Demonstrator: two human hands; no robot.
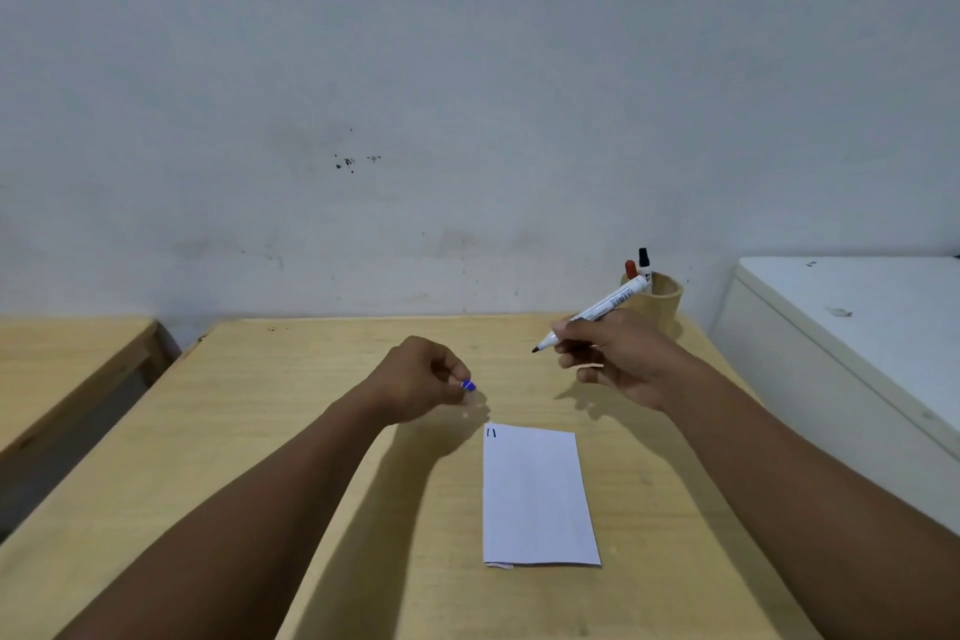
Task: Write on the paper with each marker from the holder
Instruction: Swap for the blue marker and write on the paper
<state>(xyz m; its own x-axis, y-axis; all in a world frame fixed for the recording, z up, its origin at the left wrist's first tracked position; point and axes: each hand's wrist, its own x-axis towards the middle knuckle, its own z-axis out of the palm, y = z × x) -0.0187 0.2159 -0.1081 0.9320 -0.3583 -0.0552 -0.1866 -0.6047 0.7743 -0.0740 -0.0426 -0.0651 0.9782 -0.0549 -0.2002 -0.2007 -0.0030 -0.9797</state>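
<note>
Light wood tabletop (363,509) against scuffed white wall (467,68), white cabinet (841,327) at right. Folded paper (537,499) flat, center-right, two short marks in top-left corner. Holder (662,299) at back w/ two markers. Left hand (421,377) pinched on blue cap (468,385). Right hand (618,359) clamped on uncapped marker (597,309) (tip off the paper).

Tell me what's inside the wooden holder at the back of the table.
Two markers stand inside the holder: a red-capped marker and a black-capped marker. Their lower bodies and the holder's bottom are hidden.
</note>
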